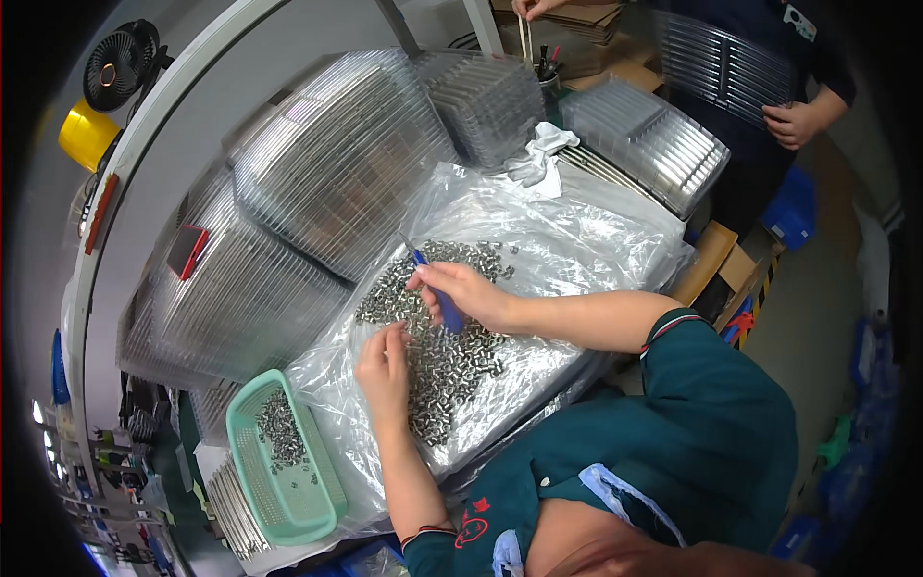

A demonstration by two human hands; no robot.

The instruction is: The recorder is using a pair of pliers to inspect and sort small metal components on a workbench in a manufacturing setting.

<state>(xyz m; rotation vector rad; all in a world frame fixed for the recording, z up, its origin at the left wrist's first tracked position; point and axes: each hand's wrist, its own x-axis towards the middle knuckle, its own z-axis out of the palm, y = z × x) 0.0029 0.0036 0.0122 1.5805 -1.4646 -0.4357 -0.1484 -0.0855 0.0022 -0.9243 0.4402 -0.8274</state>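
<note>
My right hand point(466, 295) is closed around a blue-handled hand tool point(446, 310) with a slim metal tip, angled up and away to the left; its exact kind is unclear. Just left and nearer, my left hand point(385, 370) has thumb and fingertips pinched together, and whatever they may hold is too small to make out. Both hands are over a spread pile of small shiny metal parts point(452, 375). The pile lies on a crinkled clear plastic sheet point(548, 279) covering the table.
A mint-green basket point(332, 481) with similar metal parts stands at the near left. Stacked clear plastic trays point(336, 144) line the far left side, one bearing a red-edged dark box point(188, 252). White cloths point(538, 163) lie at the back. Far right, another person holds a clear tray point(726, 62).
</note>
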